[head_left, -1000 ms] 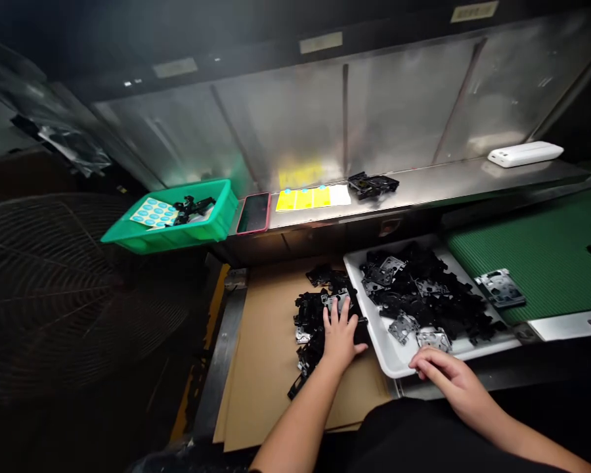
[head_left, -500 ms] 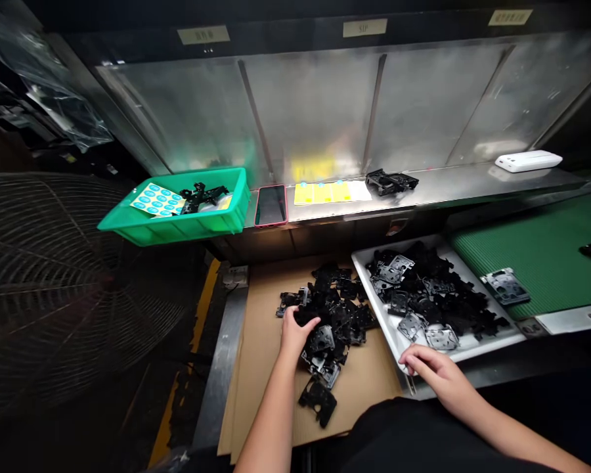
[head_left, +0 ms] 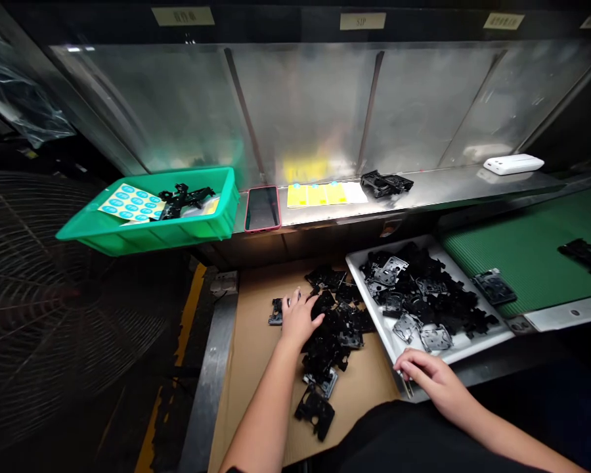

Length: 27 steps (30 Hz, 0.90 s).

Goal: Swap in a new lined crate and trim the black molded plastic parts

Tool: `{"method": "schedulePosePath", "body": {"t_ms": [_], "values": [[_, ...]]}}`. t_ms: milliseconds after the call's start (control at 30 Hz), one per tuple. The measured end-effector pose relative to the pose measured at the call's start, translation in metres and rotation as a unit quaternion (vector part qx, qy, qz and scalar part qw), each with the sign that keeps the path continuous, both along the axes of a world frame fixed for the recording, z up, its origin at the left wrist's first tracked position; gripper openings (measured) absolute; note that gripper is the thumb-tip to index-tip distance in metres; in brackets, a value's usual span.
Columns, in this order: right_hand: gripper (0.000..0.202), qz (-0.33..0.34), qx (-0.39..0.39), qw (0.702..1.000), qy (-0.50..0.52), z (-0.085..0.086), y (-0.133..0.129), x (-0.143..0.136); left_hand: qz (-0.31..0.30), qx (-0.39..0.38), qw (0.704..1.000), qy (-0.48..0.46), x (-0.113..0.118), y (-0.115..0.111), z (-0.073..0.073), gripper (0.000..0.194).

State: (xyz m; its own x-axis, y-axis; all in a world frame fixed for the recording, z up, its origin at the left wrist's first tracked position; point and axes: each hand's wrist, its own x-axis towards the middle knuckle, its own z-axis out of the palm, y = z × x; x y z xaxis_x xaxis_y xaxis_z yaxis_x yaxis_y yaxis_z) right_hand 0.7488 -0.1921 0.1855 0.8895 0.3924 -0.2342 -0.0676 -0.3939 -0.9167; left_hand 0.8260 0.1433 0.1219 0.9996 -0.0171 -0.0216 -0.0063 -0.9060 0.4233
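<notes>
My left hand [head_left: 299, 320] rests at the left side of a heap of black plastic parts [head_left: 332, 351], its fingers spread over the pieces. Some parts under the fingers are hidden, and nothing is visibly gripped. Several parts in the heap have grey metal plates. By the near corner of a white tray [head_left: 381, 328], my right hand [head_left: 431, 378] is closed, with the thin metal prongs of what look like tweezers [head_left: 408, 389] pointing down from it. Similar black and silver parts [head_left: 423, 295] fill the tray.
Cardboard [head_left: 256, 381] lies under the heap. On the metal shelf stand a green bin [head_left: 192, 233] with sticker sheets, a phone [head_left: 262, 209], yellow labels [head_left: 318, 194], black parts [head_left: 385, 184] and a white device [head_left: 513, 163]. A green conveyor belt [head_left: 532, 249] carries parts; a fan [head_left: 69, 295] stands left.
My left hand has gone from a thumb-and-finger reach to a spread hand over the heap. My right hand stays by the tray corner. The whole view has shifted slightly.
</notes>
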Motion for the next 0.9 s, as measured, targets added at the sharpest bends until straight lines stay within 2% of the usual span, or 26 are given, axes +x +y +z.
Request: {"method": "schedulePosePath", "body": {"t_ms": [67, 167, 233, 300, 333, 400, 467, 533, 567, 600, 667, 767, 900], "values": [[0.045, -0.004, -0.003, 1.000, 0.003, -0.002, -0.005, -0.001, 0.015, -0.004, 1.000, -0.025, -0.012, 0.024, -0.014, 0.037], [0.045, -0.037, -0.006, 0.999, 0.012, -0.008, -0.016, -0.002, 0.086, -0.065, 0.993, -0.038, -0.049, 0.069, -0.038, 0.018], [0.043, -0.067, -0.005, 0.998, 0.015, -0.012, -0.022, -0.003, 0.127, -0.148, 0.980, -0.030, -0.075, 0.093, -0.050, 0.020], [0.042, -0.086, -0.005, 0.996, 0.018, -0.015, -0.025, -0.004, 0.186, -0.170, 0.967, -0.042, -0.090, 0.102, -0.053, 0.029], [0.042, -0.089, -0.005, 0.996, 0.021, -0.016, -0.026, -0.005, 0.212, -0.159, 0.962, -0.061, -0.091, 0.099, -0.051, 0.034], [0.043, -0.091, -0.004, 0.996, 0.025, -0.016, -0.024, -0.005, 0.224, -0.130, 0.959, -0.113, -0.073, 0.077, -0.039, 0.039], [0.045, -0.090, -0.003, 0.996, 0.028, -0.014, -0.020, -0.005, 0.156, -0.140, 0.968, -0.139, -0.033, 0.039, -0.022, 0.039], [0.046, -0.088, -0.003, 0.996, 0.029, -0.011, -0.016, -0.006, 0.043, -0.111, 0.990, -0.075, 0.020, -0.005, -0.010, 0.048], [0.046, -0.084, -0.004, 0.996, 0.028, -0.009, -0.014, -0.006, -0.002, -0.071, 0.997, -0.010, 0.046, -0.026, -0.006, 0.062], [0.046, -0.080, -0.005, 0.996, 0.025, -0.007, -0.012, -0.006, -0.028, -0.027, 0.997, 0.072, 0.071, -0.045, -0.006, 0.078], [0.044, -0.072, -0.007, 0.997, 0.020, -0.004, -0.011, -0.006, -0.043, -0.007, 0.990, 0.134, 0.109, -0.075, -0.010, 0.098], [0.043, -0.075, -0.008, 0.997, 0.011, -0.004, -0.015, -0.008, -0.037, 0.014, 0.985, 0.171, 0.136, -0.100, -0.026, 0.100], [0.043, -0.088, -0.007, 0.996, 0.017, -0.008, -0.021, -0.009, -0.044, 0.038, 0.985, 0.160, 0.135, -0.109, -0.040, 0.086]]}}
